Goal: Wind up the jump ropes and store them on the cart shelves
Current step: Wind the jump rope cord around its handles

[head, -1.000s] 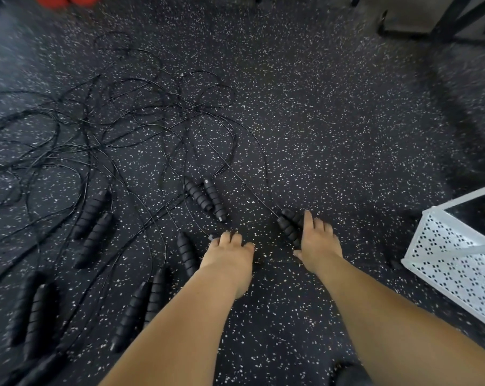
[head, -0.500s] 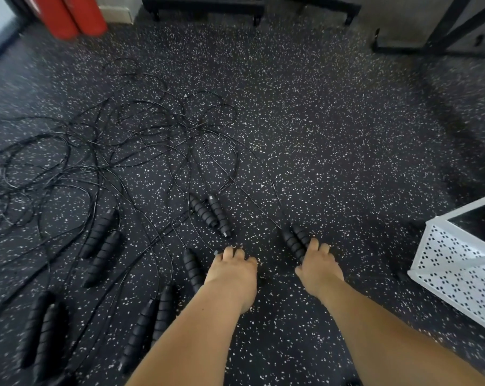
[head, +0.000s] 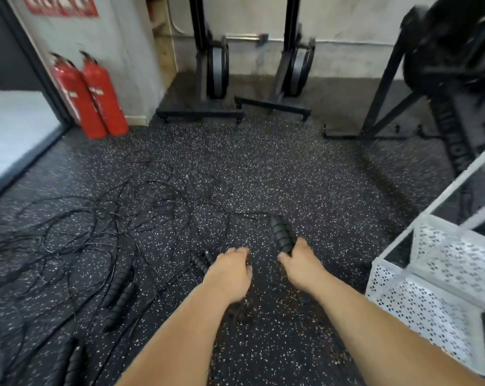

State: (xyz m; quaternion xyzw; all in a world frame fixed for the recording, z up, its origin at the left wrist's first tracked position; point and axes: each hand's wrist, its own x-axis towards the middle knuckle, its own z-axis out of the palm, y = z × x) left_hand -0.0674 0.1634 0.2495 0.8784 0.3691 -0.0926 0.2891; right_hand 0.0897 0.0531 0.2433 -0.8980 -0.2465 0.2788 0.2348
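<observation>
At lower centre, the right hand point(head: 299, 263) grips a rope's two handles point(head: 281, 235), the left hand point(head: 230, 271) curled, its hold unclear; lifting now could drag the tangled jump ropes point(head: 96, 227) at left along.

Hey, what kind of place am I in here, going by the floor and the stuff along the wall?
Most likely a gym. The floor is speckled black rubber, jump ropes lie tangled across it, and black exercise machines stand against the far wall.
</observation>
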